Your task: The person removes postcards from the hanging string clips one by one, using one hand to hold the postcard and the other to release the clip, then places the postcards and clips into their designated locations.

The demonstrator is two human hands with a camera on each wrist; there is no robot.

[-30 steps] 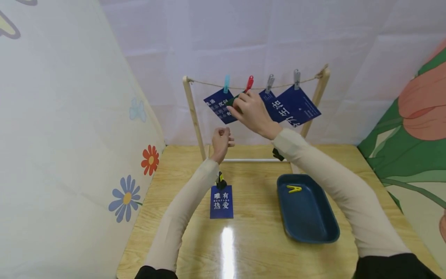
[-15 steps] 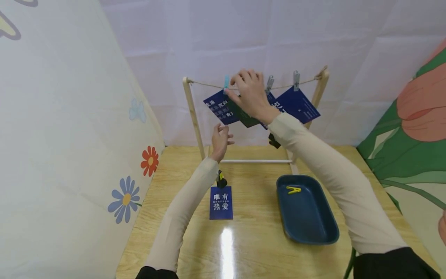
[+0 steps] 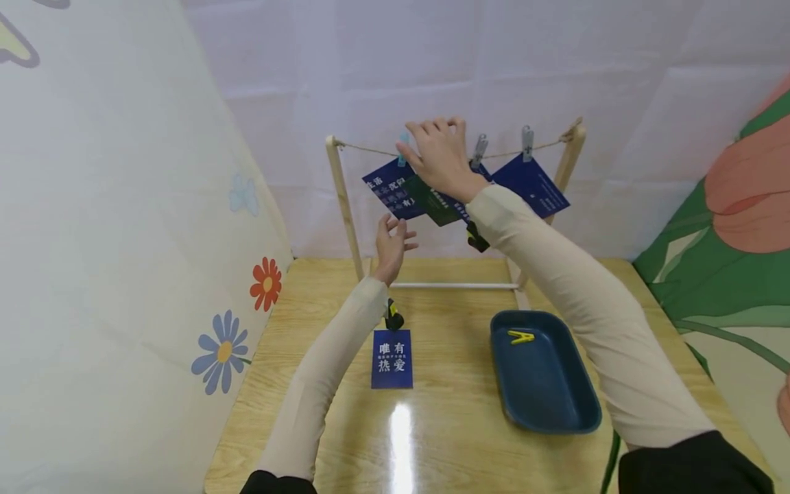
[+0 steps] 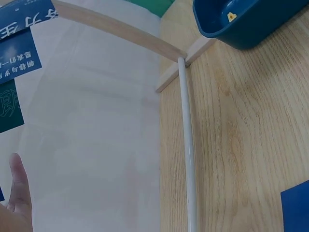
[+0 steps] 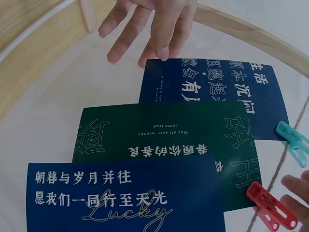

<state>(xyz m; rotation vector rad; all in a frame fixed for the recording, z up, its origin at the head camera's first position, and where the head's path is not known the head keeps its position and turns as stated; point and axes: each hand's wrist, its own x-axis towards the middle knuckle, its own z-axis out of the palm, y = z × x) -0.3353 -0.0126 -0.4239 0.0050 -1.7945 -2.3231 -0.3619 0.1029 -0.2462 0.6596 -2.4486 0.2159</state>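
My right hand [image 3: 443,158] is at the rope, its fingers spread and loosely bent. In the right wrist view its fingers [image 5: 295,191] are beside a red clothespin [image 5: 271,207], which clips a green card [image 5: 164,123] to the rope. My left hand [image 3: 391,252] is below a blue card [image 3: 385,186] with white lettering, fingers relaxed. Its fingertips lie at that card's lower edge; I cannot tell whether they touch. A light blue clothespin [image 5: 293,140] holds this card. Two more blue cards, one at the far right [image 3: 533,185], hang from grey clothespins [image 3: 479,149].
A wooden frame [image 3: 341,199] carries the rope above the table [image 3: 457,384]. One blue card [image 3: 391,359] lies flat on the table. At the right stands a dark blue tray [image 3: 546,384] with a yellow clothespin [image 3: 521,337] inside. A white cloth [image 3: 382,62] hangs behind.
My right hand has let go of the red clothespin and green card and risen slightly, its fingers spreading. The green card now hangs from the rope. My left hand's fingers have opened out.
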